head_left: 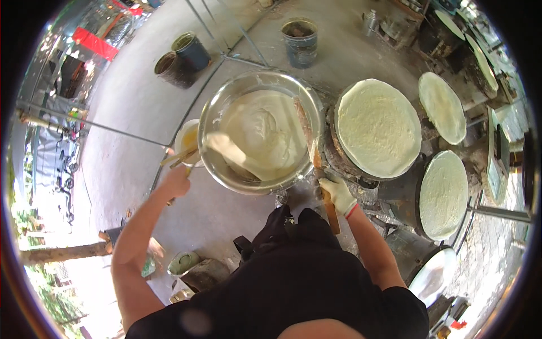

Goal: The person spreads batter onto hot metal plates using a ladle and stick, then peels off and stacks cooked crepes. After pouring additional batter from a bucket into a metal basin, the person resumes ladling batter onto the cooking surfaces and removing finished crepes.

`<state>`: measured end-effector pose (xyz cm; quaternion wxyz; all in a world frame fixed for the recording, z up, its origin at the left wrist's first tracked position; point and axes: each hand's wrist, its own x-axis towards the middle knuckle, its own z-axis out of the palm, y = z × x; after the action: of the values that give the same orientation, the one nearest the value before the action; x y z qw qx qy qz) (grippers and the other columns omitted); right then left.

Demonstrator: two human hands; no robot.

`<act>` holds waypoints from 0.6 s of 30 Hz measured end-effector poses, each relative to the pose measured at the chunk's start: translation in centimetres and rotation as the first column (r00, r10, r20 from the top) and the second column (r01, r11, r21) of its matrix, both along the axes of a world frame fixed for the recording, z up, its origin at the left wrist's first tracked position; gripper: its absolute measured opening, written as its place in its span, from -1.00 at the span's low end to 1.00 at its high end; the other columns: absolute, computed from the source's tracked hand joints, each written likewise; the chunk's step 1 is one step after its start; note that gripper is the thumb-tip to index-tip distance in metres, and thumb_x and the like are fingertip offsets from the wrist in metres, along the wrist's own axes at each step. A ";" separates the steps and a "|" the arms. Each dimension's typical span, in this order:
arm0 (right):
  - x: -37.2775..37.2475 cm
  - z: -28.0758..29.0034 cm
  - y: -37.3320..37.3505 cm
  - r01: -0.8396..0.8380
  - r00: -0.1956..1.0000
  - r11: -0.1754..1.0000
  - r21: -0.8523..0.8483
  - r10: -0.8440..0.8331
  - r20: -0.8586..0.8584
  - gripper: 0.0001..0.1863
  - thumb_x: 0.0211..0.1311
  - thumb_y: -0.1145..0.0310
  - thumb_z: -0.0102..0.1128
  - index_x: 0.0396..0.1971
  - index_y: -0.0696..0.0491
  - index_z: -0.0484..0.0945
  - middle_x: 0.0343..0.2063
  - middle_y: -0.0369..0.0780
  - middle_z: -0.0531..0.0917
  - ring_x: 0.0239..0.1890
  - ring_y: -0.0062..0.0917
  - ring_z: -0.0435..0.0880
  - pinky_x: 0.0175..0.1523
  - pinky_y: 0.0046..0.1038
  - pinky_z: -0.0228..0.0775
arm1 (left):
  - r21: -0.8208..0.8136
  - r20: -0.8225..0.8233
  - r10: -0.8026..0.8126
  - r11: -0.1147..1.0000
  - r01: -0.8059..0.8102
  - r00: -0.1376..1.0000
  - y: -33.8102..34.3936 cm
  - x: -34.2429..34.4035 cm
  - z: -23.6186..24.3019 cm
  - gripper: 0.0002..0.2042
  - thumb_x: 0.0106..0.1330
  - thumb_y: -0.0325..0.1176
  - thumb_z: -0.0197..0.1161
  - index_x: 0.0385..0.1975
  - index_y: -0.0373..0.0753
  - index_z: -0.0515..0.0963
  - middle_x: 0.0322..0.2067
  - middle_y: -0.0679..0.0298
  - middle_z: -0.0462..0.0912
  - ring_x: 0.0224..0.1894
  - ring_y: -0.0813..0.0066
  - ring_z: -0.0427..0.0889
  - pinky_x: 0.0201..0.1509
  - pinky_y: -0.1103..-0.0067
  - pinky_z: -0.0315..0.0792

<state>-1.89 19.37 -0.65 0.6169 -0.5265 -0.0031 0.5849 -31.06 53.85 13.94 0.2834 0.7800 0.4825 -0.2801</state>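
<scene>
A steel basin (265, 118) holds thick cream batter with a blurred pale mass at its left side. Left of it is a small white container (186, 130) with yellow contents and wooden sticks across it. My bare left hand (176, 182) is closed on a wooden handle just below that container. My right hand (337, 194), in a cream glove with a red cuff, grips a long wooden paddle (329, 217), which slants up over the basin's right rim. To the right, a round griddle carries a spread pale layer (378, 128).
More round griddles with pale layers (442, 195) (441, 107) line the right side, with another griddle (432, 274) below. Buckets (299, 42) (191, 51) stand on the concrete floor (124, 101) beyond the basin. Thin metal frame bars cross ahead and left; a wooden pole (62, 253) lies at lower left.
</scene>
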 end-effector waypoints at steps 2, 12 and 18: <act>0.1 -1.5 0.5 -0.029 0.990 0.999 -0.023 0.032 0.137 -0.70 0.29 0.30 0.03 -0.04 0.09 0.46 -0.55 -0.30 0.53 -0.63 -0.60 0.49 -0.59 -0.54 0.30 | 0.581 -0.172 -0.463 0.665 0.469 0.870 -2.1 -0.7 3.4 -0.70 0.08 -0.52 0.12 -0.15 -0.36 0.35 -0.50 0.02 0.58 -0.50 0.11 0.62 -0.45 0.25 0.47; -4.8 -0.4 7.9 -0.357 0.363 0.923 -0.145 0.281 0.888 -0.59 0.29 0.13 0.04 0.05 0.02 0.44 -0.58 -0.17 0.56 -0.60 -0.50 0.53 -0.42 -0.43 0.40 | 0.548 -0.103 -0.257 0.791 0.271 0.961 -10.6 -0.5 -1.2 -0.71 0.07 -0.57 0.13 -0.21 -0.29 0.27 -0.41 -0.01 0.59 -0.31 -0.04 0.62 -0.25 0.18 0.48; -4.1 -1.1 7.2 -0.438 0.708 0.842 -0.316 0.539 0.455 -0.64 0.29 0.19 0.02 0.04 -0.02 0.44 -0.68 -0.22 0.52 -0.72 -0.53 0.47 -0.59 -0.45 0.30 | 0.530 0.269 -0.054 0.842 -0.101 0.962 -12.1 -1.2 -4.4 -0.72 0.16 -0.52 0.09 -0.13 -0.32 0.26 -0.35 -0.06 0.58 -0.32 -0.13 0.57 -0.28 0.16 0.44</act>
<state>-5.94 26.60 -1.79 0.3623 -0.7011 -0.2578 0.5575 -32.23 41.74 9.57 0.1203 0.8531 0.5072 -0.0194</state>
